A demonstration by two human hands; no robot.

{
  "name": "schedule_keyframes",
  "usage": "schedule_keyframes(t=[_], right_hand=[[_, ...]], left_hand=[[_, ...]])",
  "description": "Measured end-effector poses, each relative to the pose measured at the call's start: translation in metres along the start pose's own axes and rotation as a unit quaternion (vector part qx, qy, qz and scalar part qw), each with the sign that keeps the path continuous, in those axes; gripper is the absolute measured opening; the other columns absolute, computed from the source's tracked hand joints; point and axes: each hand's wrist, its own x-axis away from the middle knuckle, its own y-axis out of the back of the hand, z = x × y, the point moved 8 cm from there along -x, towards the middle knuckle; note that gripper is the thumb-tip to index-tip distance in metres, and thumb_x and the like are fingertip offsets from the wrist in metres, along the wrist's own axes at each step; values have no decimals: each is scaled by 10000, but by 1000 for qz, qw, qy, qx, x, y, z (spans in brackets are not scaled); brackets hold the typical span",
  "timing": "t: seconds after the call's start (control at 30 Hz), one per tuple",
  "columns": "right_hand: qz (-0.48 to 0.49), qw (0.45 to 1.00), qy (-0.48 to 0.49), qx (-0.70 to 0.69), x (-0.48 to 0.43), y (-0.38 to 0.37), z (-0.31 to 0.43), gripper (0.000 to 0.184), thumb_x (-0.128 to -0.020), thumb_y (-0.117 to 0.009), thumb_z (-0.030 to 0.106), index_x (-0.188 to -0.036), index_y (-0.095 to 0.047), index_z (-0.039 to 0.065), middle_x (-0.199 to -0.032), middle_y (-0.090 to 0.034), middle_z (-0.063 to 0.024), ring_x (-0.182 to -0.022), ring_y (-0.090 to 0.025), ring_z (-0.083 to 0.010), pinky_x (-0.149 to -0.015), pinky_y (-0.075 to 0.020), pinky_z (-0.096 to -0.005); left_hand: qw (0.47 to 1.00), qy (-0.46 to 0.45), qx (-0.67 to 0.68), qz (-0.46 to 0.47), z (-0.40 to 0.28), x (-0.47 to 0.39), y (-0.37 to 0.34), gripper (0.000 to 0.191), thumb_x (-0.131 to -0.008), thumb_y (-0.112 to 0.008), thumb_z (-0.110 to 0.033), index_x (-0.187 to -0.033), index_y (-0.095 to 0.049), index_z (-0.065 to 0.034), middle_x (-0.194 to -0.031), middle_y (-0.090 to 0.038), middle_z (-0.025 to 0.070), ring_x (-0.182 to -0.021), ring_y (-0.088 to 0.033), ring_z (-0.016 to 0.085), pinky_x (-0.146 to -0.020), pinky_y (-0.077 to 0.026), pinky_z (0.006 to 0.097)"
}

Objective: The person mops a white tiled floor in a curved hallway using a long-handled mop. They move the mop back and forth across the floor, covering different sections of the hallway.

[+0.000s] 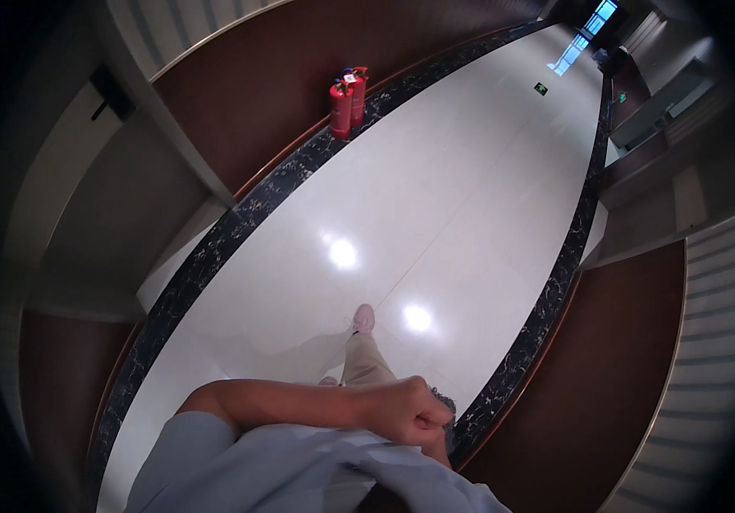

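My left forearm crosses in front of my grey-clad torso, and my left hand (413,413) is curled into a fist at the right side of my body. Against the far edge of this fist shows a dark grey, crinkled thing (448,405), mostly hidden; what it is and which hand bears it I cannot tell. A strip of skin just below the fist seems to belong to my right arm (436,447). The right hand's fingers are hidden. Ahead of my torso, one leg in beige trousers (365,362) reaches forward, its pale pinkish shoe (363,319) on the floor.
A glossy pale corridor floor (470,186) runs ahead, edged by black marbled borders (277,186). Two red fire extinguishers (341,112) stand at the left wall. Doors (123,167) line the sides. A green floor sign (540,89) lies farther on, before a bright window (600,16).
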Motion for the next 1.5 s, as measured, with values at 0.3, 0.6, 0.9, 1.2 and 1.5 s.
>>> schedule_keyframes(t=[0.3, 0.6, 0.9, 1.2, 1.5], right_hand=[[142, 934, 188, 269, 25, -118, 145, 115, -806, -501, 87, -770, -609, 103, -767, -528, 20, -691, -506, -81, -557, -440, -242], [100, 962, -229, -113, -117, -258, 154, 228, -806, -454, 40, -631, -351, 143, -564, -334, 19, -459, -359, -114, -412, -360, -235], [58, 950, -281, -123, -118, -340, 166, 302, -802, -483, -1, -634, -270, 132, -460, -301, 39, -336, -331, -87, -321, -345, -202], [57, 970, -236, -35, -142, -372, 175, 300, -821, -472, 41, -636, -267, 157, -451, -311, 46, -354, -356, -94, -356, -366, -218], [79, 965, -15, 251, -189, -416, 156, 305, -834, -461, 75, -614, -271, 168, -437, -314, 42, -365, -379, -121, -364, -373, -254]], left_hand=[[996, -43, -67, -42, -24, -91, 83, 431, -752, -635, 5, -507, -284, -43, -448, -320, 76, -385, -340, 245, -421, -251, 369], [962, -58, -208, -168, -73, -96, 155, 425, -709, -643, 1, -472, -297, -68, -428, -334, 57, -360, -368, 253, -378, -275, 368], [944, -137, -226, -197, -94, -97, 175, 288, -698, -653, 45, -535, -442, -63, -489, -406, 49, -385, -399, 231, -381, -290, 353], [930, -176, -233, -222, -85, -87, 238, 359, -684, -595, 105, -536, -306, -49, -481, -328, 60, -371, -355, 243, -368, -255, 356], [961, -121, -28, -248, -49, -16, 346, 366, -698, -583, 56, -505, -287, -40, -466, -322, 76, -416, -380, 267, -442, -280, 371]])
